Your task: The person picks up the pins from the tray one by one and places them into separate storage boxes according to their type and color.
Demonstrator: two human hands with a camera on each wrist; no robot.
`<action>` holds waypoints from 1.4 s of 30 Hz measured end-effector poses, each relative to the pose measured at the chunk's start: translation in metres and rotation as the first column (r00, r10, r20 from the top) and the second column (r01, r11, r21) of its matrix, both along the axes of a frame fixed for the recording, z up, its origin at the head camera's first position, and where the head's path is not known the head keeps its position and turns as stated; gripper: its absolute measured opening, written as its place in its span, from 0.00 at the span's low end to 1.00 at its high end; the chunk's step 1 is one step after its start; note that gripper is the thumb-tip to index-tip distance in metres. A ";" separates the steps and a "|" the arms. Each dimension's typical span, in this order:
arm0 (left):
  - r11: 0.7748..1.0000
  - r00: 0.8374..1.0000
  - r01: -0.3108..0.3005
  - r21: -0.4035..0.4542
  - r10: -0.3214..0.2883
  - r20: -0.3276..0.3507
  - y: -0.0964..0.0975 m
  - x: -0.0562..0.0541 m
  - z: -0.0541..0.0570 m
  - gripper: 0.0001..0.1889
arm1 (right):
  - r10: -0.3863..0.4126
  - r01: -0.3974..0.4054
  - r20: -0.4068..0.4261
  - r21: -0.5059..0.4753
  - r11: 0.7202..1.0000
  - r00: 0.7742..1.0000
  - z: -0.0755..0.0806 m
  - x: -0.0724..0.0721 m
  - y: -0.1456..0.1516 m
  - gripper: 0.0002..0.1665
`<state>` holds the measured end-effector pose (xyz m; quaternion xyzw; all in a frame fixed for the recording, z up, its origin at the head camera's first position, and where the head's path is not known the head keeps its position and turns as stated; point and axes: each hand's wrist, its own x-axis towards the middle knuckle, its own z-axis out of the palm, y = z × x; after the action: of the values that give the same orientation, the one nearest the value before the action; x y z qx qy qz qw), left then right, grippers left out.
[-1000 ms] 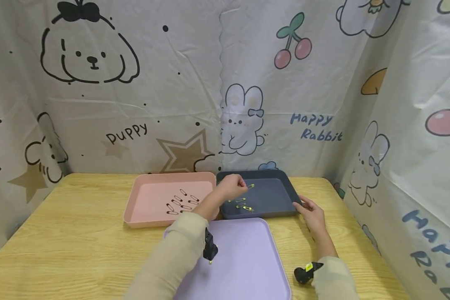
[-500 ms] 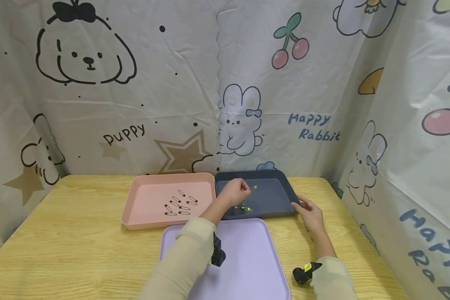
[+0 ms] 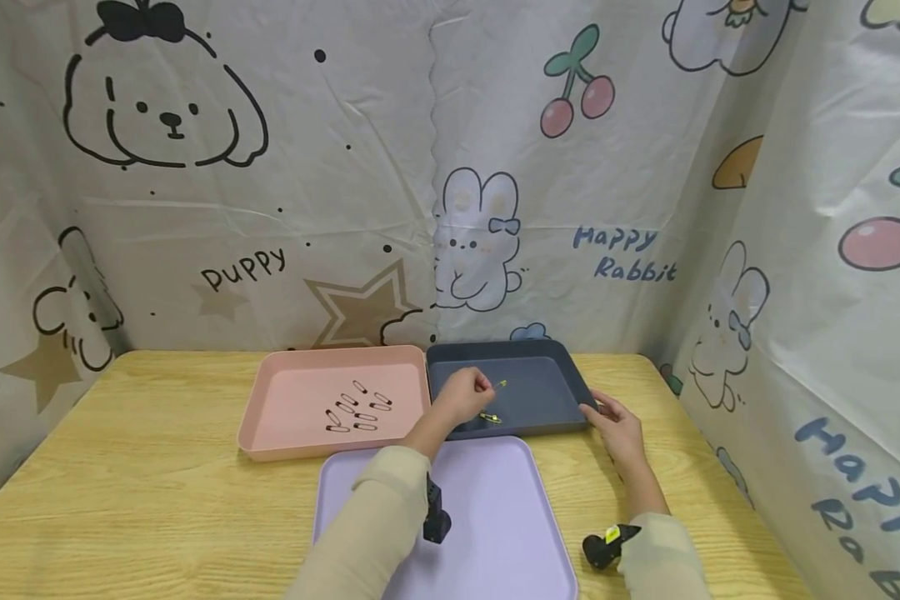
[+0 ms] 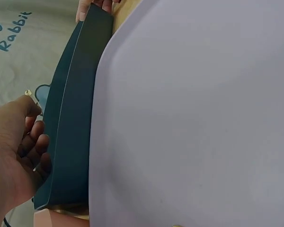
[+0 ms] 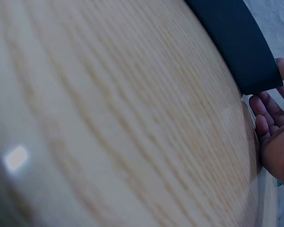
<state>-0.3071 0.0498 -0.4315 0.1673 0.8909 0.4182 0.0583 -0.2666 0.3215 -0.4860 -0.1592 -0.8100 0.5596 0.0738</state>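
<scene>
My left hand (image 3: 463, 397) is over the dark blue-grey tray (image 3: 543, 379), pinching a gold safety pin (image 3: 501, 383) between thumb and fingertips. In the left wrist view, the end of that safety pin (image 4: 28, 92) pokes out past the thumb. Other gold safety pins (image 3: 491, 417) lie on the tray floor near its front, partly hidden by the hand. At the tray's front right corner, my right hand (image 3: 621, 432) holds the rim. The right wrist view has the thumb on the rim and the fingers (image 5: 270, 111) curled at the corner's outside.
A pink tray (image 3: 285, 396) with several dark-ended safety pins (image 3: 360, 408) adjoins the dark tray on the left. In front lies a flat lilac tray (image 3: 487, 508), under my left forearm. Wooden table (image 3: 142, 483) surrounds them, and a printed cloth (image 3: 360, 208) hangs behind.
My left hand, keeping its pinch on the safety pin, has shifted slightly nearer over the dark tray, covering more pins there. The right hand stays at the corner. The head view has turned a little.
</scene>
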 end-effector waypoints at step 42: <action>1.000 1.000 -0.024 -0.012 0.024 0.002 -0.016 -0.003 0.007 0.11 | 0.003 -0.003 0.000 0.011 1.000 1.000 0.003 0.001 0.000 0.37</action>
<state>-0.3104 0.0341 -0.4245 0.1558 0.8952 0.4138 0.0555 -0.2653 0.3216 -0.4834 -0.1576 -0.8133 0.5552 0.0738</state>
